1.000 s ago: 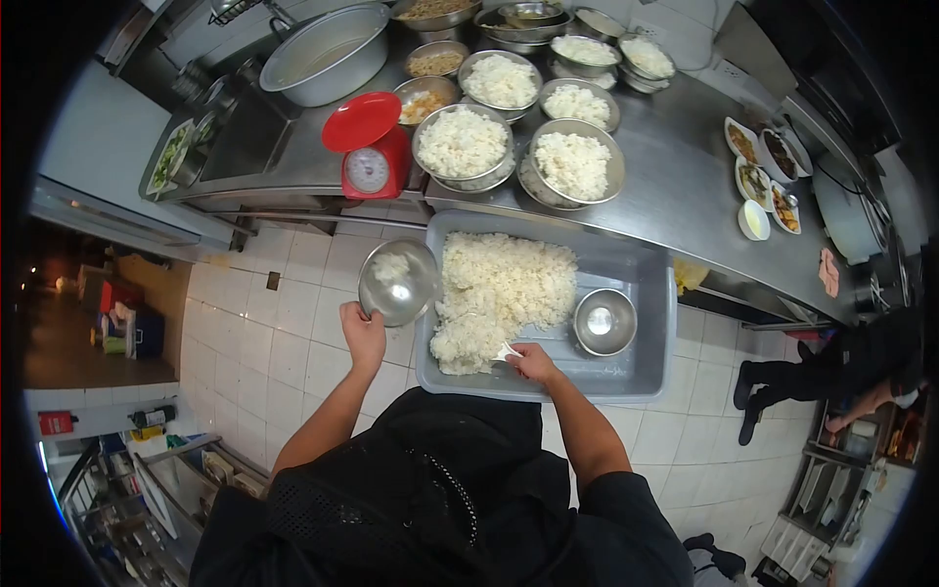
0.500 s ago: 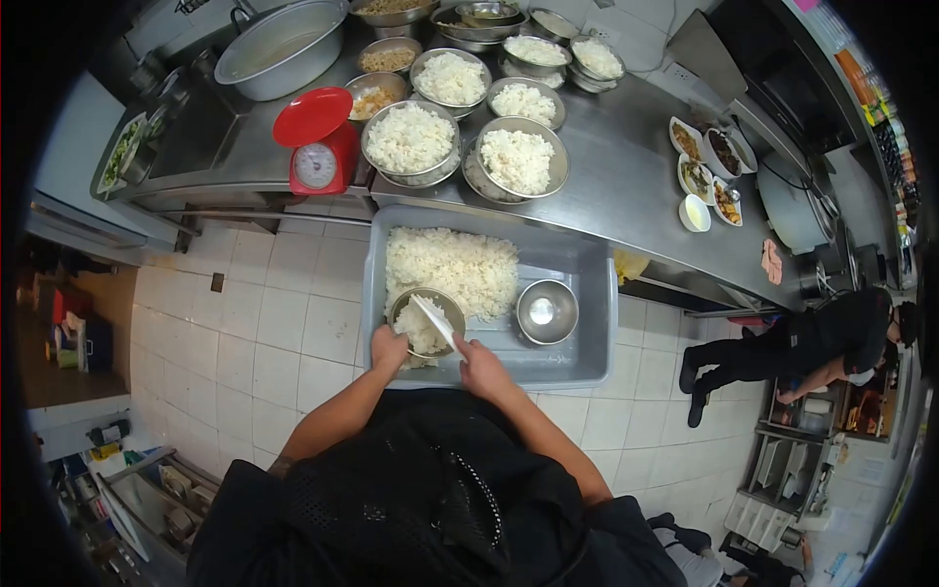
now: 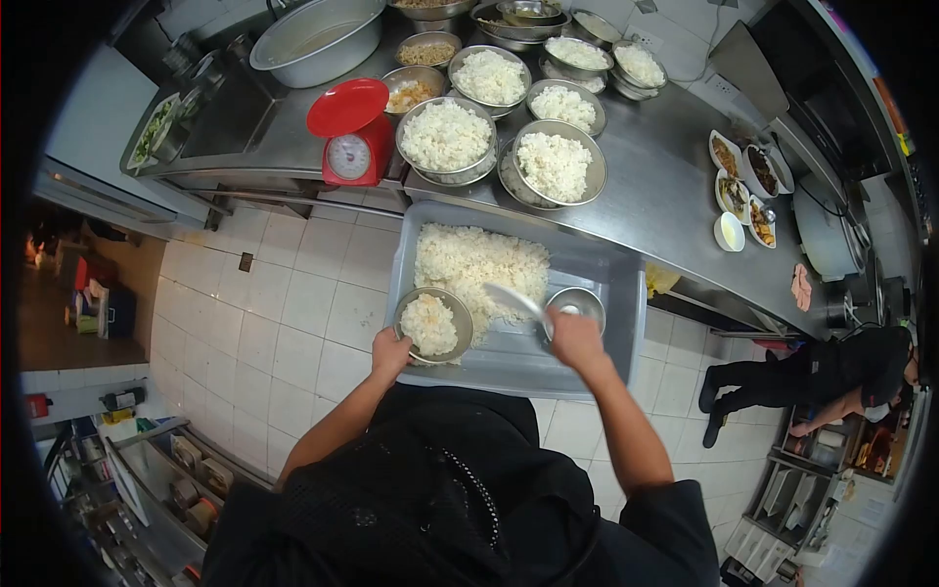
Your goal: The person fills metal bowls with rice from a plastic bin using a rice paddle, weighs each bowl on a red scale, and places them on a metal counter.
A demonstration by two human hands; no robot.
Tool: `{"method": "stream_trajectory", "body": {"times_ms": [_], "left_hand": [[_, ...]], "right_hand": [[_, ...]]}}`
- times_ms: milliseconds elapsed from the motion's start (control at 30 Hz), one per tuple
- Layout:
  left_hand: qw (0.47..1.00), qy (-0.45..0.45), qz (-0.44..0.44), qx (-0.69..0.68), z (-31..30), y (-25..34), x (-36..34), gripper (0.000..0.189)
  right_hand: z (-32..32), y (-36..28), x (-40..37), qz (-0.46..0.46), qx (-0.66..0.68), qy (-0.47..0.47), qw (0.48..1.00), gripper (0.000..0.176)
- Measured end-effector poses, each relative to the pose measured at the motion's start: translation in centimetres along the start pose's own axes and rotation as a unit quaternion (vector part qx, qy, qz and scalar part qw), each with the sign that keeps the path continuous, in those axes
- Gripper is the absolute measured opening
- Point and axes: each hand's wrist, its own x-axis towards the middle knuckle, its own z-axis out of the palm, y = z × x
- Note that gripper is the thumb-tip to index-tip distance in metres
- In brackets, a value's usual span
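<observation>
My left hand (image 3: 391,354) grips the rim of a metal bowl (image 3: 464,344) with a mound of cooked rice (image 3: 428,325) in it. This bowl is at the near left of a grey plastic tub (image 3: 626,323). My right hand (image 3: 575,340) is closed round the handle of a white rice paddle (image 3: 514,299), its blade pointing left over the tub. Loose rice (image 3: 479,256) covers the tub's far left part. Under and beyond my right hand sits a second metal bowl (image 3: 590,301), partly hidden by the hand.
Behind the tub, a steel counter (image 3: 646,186) bears several rice-filled bowls (image 3: 448,137), a red kitchen scale (image 3: 358,147) and a big basin (image 3: 323,49). Small dishes (image 3: 734,196) stand at its right. A person in black (image 3: 831,372) is at the right, by shelves.
My right hand has moved right with the paddle, out of the rice bowl and over to the second bowl. The rice in the held bowl now shows as a rounded mound. The whole view has shifted slightly.
</observation>
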Motion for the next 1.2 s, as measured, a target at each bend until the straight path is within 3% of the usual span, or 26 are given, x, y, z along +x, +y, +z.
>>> {"method": "stream_trajectory", "body": {"times_ms": [200,300,367,600,733,800,867,933,967,1000,1100,1167,1200], "left_hand": [[0.999,0.032,-0.021,-0.023,-3.4,-2.5,-2.2,0.008],[0.996,0.048,-0.03,-0.076,-4.7,-1.2,-4.1,0.006],[0.991,0.063,-0.033,-0.115,-5.4,-1.4,-4.8,0.006],[0.983,0.071,-0.029,-0.164,-8.3,-2.0,-5.7,0.002],[0.98,0.094,-0.027,-0.171,-8.6,-0.1,-4.8,0.005],[0.991,0.129,0.025,0.017,-9.3,-0.4,-2.4,0.014],[0.986,0.133,0.072,0.073,-9.0,2.8,-1.3,0.018],[0.976,0.135,0.117,0.126,-8.1,4.8,0.2,0.022],[0.962,0.143,0.192,0.129,-7.4,5.0,1.4,0.023],[0.943,0.151,0.267,0.13,-6.8,5.0,2.1,0.024],[0.936,0.148,0.289,0.14,-4.1,5.7,3.4,0.023],[0.941,0.138,0.276,0.141,-2.2,5.6,3.2,0.022],[0.945,0.134,0.259,0.147,-1.2,5.4,2.9,0.021]], "right_hand": [[7.2,4.0,10.6,0.028,-0.046,0.001,0.999,0.025],[10.6,1.7,11.9,0.003,-0.04,-0.07,0.997,0.029],[11.6,1.0,11.2,-0.051,-0.044,-0.171,0.983,0.032],[20.9,-5.9,5.6,-0.002,0.195,-0.161,0.967,0.041],[23.5,-6.6,5.6,0.042,0.356,-0.196,0.913,0.037],[24.0,-5.7,5.5,0.038,0.406,-0.21,0.888,0.037],[22.8,-4.6,5.0,0.048,0.491,-0.254,0.832,0.037],[21.5,-3.8,4.4,0.049,0.514,-0.253,0.818,0.036],[20.6,-3.5,4.1,0.048,0.537,-0.254,0.803,0.034],[19.7,-3.1,3.7,0.05,0.536,-0.251,0.805,0.034],[15.6,-1.9,2.5,0.026,0.503,-0.162,0.849,0.034],[12.9,-1.4,1.2,-0.035,0.353,0.004,0.935,0.03],[10.0,-1.9,0.1,-0.007,0.326,0.023,0.945,0.033]]}}
